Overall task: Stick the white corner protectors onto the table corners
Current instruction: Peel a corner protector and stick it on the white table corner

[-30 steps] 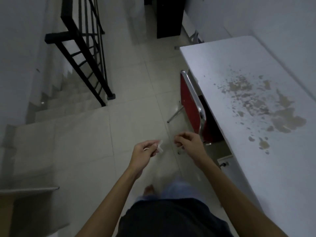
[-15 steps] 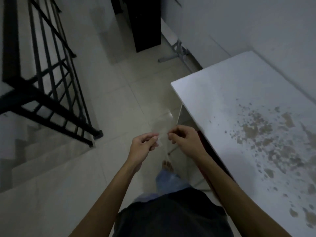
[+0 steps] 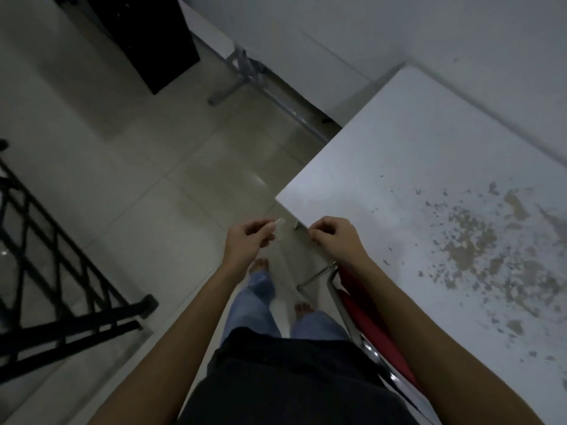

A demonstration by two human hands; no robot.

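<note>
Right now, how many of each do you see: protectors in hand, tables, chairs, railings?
Corner protector, pinched in the left hand: 1
White table: 1
Red chair: 1
Black railing: 1
Total: 4
The right hand has curled fingers; whether it holds anything is unclear.

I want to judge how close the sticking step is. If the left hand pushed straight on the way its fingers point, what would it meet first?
Probably the near corner of the white stained table, just beyond the small white corner protector pinched by the left hand. Depth is unclear from this one view.
</note>
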